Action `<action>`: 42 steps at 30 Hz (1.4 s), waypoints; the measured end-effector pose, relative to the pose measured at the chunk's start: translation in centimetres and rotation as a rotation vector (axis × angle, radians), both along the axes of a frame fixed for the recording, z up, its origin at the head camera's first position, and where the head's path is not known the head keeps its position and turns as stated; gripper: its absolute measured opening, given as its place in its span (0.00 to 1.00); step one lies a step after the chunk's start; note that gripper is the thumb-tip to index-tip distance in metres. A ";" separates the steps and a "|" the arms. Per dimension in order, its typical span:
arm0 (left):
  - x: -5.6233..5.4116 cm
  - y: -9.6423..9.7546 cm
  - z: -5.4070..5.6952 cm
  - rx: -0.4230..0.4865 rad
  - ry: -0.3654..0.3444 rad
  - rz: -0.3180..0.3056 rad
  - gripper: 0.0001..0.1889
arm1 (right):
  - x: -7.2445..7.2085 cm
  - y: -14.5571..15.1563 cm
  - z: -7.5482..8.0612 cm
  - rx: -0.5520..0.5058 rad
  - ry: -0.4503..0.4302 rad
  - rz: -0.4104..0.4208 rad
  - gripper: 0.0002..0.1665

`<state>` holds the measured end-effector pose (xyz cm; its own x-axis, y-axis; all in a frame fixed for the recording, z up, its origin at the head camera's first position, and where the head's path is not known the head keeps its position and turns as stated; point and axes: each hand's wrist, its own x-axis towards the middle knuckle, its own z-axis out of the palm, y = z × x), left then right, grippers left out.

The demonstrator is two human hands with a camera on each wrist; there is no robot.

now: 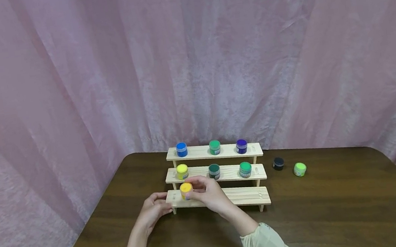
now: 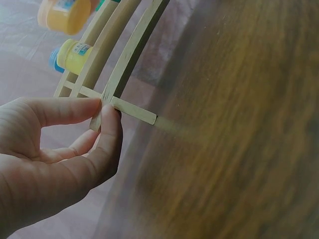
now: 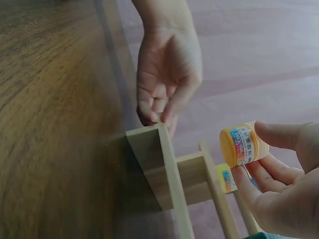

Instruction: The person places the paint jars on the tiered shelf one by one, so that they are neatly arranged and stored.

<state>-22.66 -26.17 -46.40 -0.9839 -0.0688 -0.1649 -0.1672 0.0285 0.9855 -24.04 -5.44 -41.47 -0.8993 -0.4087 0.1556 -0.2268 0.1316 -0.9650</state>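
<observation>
My right hand (image 1: pixel 209 195) pinches an orange-yellow paint jar (image 3: pixel 241 144) between thumb and fingers. In the right wrist view the jar hangs a little off the lowest step of a three-tier wooden rack (image 1: pixel 246 195). With thumb and fingers, my left hand (image 2: pixel 65 144) grips the left end of that lowest step. A yellow jar (image 1: pixel 182 171), a dark green jar (image 1: pixel 214 171) and a green jar (image 1: pixel 245 169) stand on the middle step. On the top step are a blue jar (image 1: pixel 181 150), another green jar (image 1: pixel 214 147) and a purple jar (image 1: pixel 241 146).
To the right of the rack, a black-lidded jar (image 1: pixel 278 164) and a light green jar (image 1: pixel 299 169) stand on the brown wooden table (image 1: pixel 343 196). A pink curtain (image 1: pixel 233 52) hangs behind the table's far edge.
</observation>
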 end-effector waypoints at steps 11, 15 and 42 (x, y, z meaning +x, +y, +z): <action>0.0 0.1 0.4 -0.010 -0.009 -0.002 0.24 | -0.6 -1.4 -1.5 0.034 -0.065 -0.011 0.25; 0.1 0.1 0.4 -0.016 -0.011 -0.004 0.24 | -0.9 -1.6 -1.9 0.028 -0.056 -0.018 0.24; 0.4 -0.2 0.4 0.010 0.012 -0.031 0.27 | -1.0 -2.1 -2.5 0.045 -0.066 0.017 0.31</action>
<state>-22.27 -26.42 -45.99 -0.9874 -0.0367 -0.1540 -0.1549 0.0232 0.9877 -25.03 -7.51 -44.00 -0.9001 -0.4289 0.0770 -0.1650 0.1719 -0.9712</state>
